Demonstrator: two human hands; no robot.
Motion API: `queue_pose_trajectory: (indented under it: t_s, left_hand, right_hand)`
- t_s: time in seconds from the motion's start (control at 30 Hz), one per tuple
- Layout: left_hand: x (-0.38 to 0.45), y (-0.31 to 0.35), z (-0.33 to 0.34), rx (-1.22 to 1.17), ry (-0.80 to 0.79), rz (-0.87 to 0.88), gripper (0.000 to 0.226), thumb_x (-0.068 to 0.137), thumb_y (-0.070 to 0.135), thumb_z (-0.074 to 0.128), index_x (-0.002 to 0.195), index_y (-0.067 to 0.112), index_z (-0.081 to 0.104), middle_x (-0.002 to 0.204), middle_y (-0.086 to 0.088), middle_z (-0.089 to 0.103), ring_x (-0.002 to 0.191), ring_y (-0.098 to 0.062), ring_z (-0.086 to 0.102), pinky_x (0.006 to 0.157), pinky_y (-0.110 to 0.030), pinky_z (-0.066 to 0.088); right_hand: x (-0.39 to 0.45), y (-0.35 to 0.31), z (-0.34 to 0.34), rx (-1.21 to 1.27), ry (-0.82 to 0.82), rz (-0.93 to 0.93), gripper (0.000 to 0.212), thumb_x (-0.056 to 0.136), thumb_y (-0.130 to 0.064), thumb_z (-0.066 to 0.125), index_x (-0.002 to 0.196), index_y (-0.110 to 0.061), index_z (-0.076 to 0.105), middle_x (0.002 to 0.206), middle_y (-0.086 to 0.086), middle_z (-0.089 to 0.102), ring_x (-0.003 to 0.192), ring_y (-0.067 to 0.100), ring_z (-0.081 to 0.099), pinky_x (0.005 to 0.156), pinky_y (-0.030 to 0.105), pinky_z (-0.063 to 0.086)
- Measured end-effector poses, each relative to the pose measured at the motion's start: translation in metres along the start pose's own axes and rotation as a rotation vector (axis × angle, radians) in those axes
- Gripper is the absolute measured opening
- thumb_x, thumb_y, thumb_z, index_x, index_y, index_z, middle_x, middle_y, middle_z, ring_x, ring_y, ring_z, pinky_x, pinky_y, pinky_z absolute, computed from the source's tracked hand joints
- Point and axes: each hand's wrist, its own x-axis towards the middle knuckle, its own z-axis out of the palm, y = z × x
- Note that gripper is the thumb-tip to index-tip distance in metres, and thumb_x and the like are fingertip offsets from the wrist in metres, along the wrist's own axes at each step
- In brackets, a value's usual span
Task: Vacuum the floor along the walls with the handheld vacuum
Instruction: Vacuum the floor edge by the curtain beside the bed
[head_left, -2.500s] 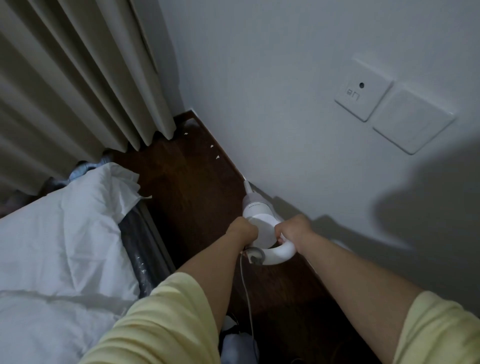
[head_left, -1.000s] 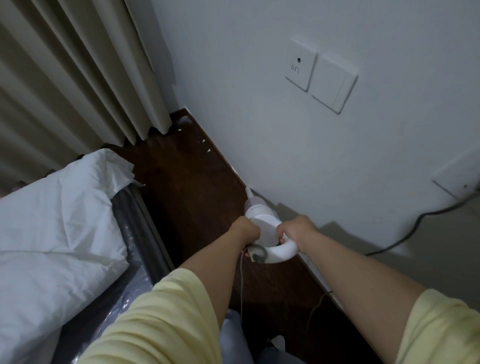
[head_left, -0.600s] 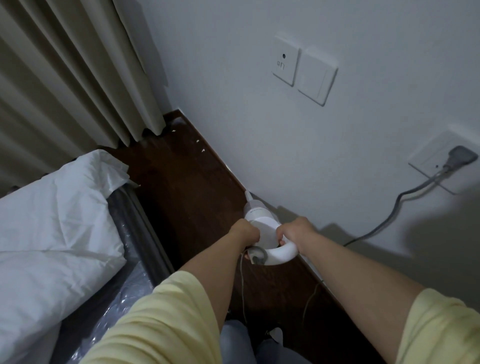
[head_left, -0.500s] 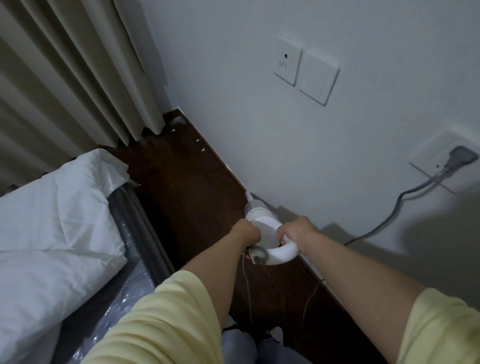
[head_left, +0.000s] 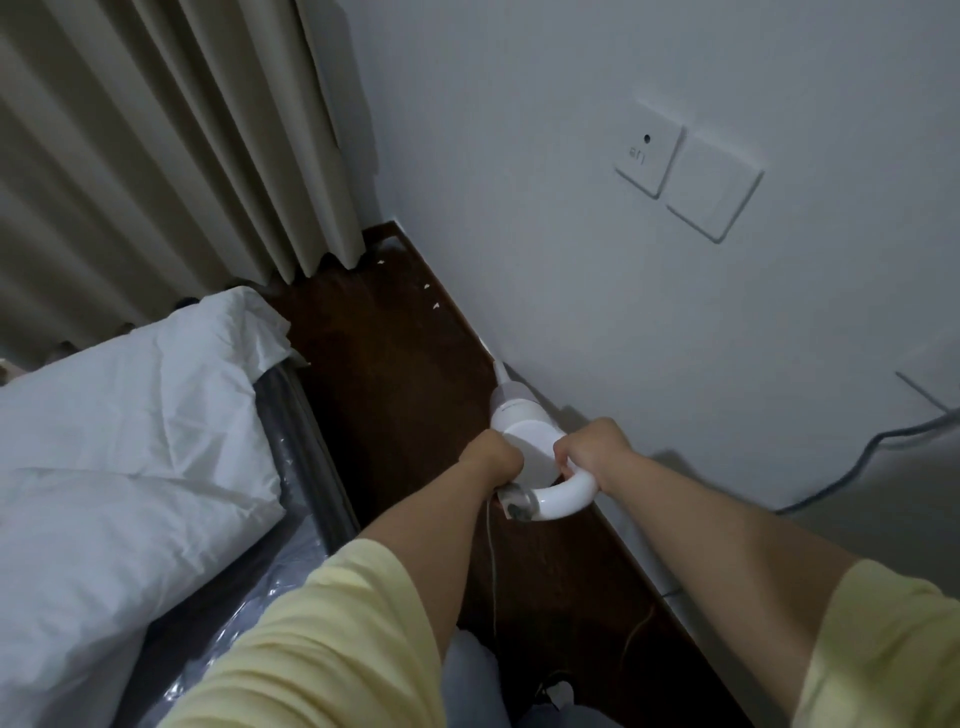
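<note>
A white handheld vacuum (head_left: 524, 431) points down and away along the foot of the white wall (head_left: 597, 291), its thin nozzle touching the dark wooden floor (head_left: 395, 364) at the wall's edge. My left hand (head_left: 493, 460) grips the left end of its ring handle. My right hand (head_left: 589, 447) is curled round the right side of the handle. A thin cord hangs from the handle's rear end. Small white scraps (head_left: 435, 305) lie on the floor ahead, close to the wall.
A bed with a white duvet (head_left: 130, 431) and a plastic-wrapped mattress edge (head_left: 306, 457) bounds the narrow floor strip on the left. Beige curtains (head_left: 171, 145) hang at the far corner. Two wall plates (head_left: 685, 176) sit on the wall, and a grey cable (head_left: 852, 462) trails at the right.
The view has swung left and down, so the plugged socket on the right has left the frame. The vacuum and both hands keep the same hold, low along the wall.
</note>
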Motion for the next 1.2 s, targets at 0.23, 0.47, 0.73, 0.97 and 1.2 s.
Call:
queue_pose_trajectory:
  t_s: [0.23,0.47,0.73,0.97,1.2]
  left_hand:
    - [0.036,0.006,-0.053,-0.028,0.034,-0.025,0.038,0.096,0.011,0.048,0.132,0.004,0.045,0.13,-0.016,0.052,0.121,-0.028,0.051,0.101,-0.033,0.045]
    - [0.109,0.019,-0.129,-0.006,0.013,-0.008,0.039,0.096,0.012,0.046,0.134,0.002,0.044,0.13,-0.017,0.052,0.12,-0.029,0.052,0.099,-0.033,0.046]
    - [0.162,0.037,-0.18,0.028,-0.006,0.026,0.042,0.097,0.013,0.044,0.138,0.002,0.04,0.136,-0.018,0.048,0.125,-0.031,0.048,0.104,-0.036,0.044]
    - [0.19,0.041,-0.202,0.003,-0.015,0.014,0.044,0.096,0.013,0.046,0.139,0.005,0.039,0.137,-0.017,0.047,0.125,-0.032,0.048,0.099,-0.038,0.048]
    - [0.217,0.047,-0.215,0.013,-0.039,0.001,0.044,0.096,0.013,0.046,0.139,0.004,0.039,0.137,-0.018,0.047,0.124,-0.033,0.048,0.097,-0.038,0.049]
  right_hand:
    - [0.03,-0.056,0.026,-0.004,0.0,-0.025,0.047,0.074,0.001,0.063,0.12,0.004,0.052,0.104,0.021,0.058,0.099,0.037,0.061,0.076,0.036,0.052]
    - [0.078,-0.136,0.064,0.037,0.02,0.002,0.026,0.077,0.004,0.061,0.101,0.003,0.051,0.098,0.019,0.052,0.099,0.037,0.058,0.08,0.037,0.05]
    - [0.124,-0.194,0.084,0.051,0.034,0.037,0.034,0.073,0.005,0.064,0.106,0.009,0.058,0.098,0.024,0.059,0.095,0.038,0.062,0.077,0.037,0.053]
    - [0.15,-0.221,0.097,0.038,0.015,0.045,0.04,0.071,0.005,0.063,0.11,0.012,0.059,0.089,0.025,0.061,0.078,0.033,0.061,0.07,0.035,0.053]
    - [0.178,-0.236,0.106,0.036,0.003,0.073,0.045,0.073,0.005,0.063,0.117,0.01,0.057,0.09,0.023,0.059,0.073,0.031,0.058,0.053,0.024,0.045]
